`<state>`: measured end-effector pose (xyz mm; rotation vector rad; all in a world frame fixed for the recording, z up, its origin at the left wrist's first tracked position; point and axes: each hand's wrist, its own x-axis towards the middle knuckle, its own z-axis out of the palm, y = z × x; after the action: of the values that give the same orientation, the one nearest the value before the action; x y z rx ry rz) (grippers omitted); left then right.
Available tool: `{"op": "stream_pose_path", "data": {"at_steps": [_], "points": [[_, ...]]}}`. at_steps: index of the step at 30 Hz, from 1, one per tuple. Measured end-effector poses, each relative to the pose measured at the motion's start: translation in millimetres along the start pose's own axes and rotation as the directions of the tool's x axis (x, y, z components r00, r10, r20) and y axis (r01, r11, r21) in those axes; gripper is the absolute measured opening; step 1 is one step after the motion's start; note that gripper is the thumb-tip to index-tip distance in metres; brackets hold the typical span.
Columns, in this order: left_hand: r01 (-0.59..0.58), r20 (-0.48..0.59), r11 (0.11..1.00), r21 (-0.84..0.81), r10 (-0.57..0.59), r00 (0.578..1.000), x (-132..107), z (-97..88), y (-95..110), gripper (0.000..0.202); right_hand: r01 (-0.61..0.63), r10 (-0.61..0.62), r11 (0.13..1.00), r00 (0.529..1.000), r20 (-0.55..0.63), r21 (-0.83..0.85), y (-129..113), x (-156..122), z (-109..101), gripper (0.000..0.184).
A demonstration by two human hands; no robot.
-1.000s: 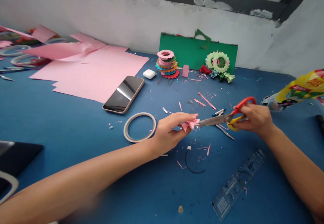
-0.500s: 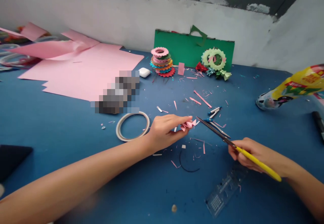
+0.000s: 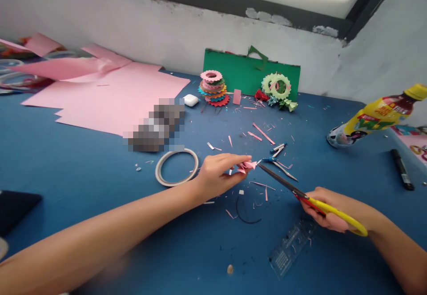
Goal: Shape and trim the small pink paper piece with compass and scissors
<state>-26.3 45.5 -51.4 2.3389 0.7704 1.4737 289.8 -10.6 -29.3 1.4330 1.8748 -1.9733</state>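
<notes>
My left hand [image 3: 218,175] pinches a small folded pink paper piece [image 3: 246,166] just above the blue table [image 3: 100,184]. My right hand [image 3: 336,209] grips scissors [image 3: 293,189] with red and yellow handles, low over the table at the right. The blades point up-left and their tip sits right at the edge of the pink piece. The blades look nearly closed. A roll of white tape [image 3: 176,166] lies left of my left hand.
Pink paper sheets [image 3: 110,93] cover the far left. A stack of paper rings [image 3: 212,88], a green card [image 3: 250,70] and a pale green ring [image 3: 276,85] stand at the back. A bottle [image 3: 376,116], black marker [image 3: 402,169], clear ruler [image 3: 290,246], earbud case [image 3: 191,100], and paper scraps lie around.
My right hand swung the scissors from level on the right down toward me, so the blades now reach the pink piece from below right. The left hand stayed put.
</notes>
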Motion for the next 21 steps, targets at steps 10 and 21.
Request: {"op": "stream_pose_path", "data": {"at_steps": [10, 21], "points": [[-0.039, 0.001, 0.999, 0.008, 0.039, 0.999, 1.8, -1.2, 0.6, 0.029, -0.095, 0.095, 0.995, 0.996, -0.001, 0.033, 4.2, -3.1, 3.1, 0.03], [-0.053, 0.016, 0.998, 0.046, 0.052, 0.999, 2.4, -0.5, 0.5, 0.026, -0.004, -0.006, 0.989, 0.998, -0.068, -0.15, -6.0, -6.1, 5.2, 0.034]]}}
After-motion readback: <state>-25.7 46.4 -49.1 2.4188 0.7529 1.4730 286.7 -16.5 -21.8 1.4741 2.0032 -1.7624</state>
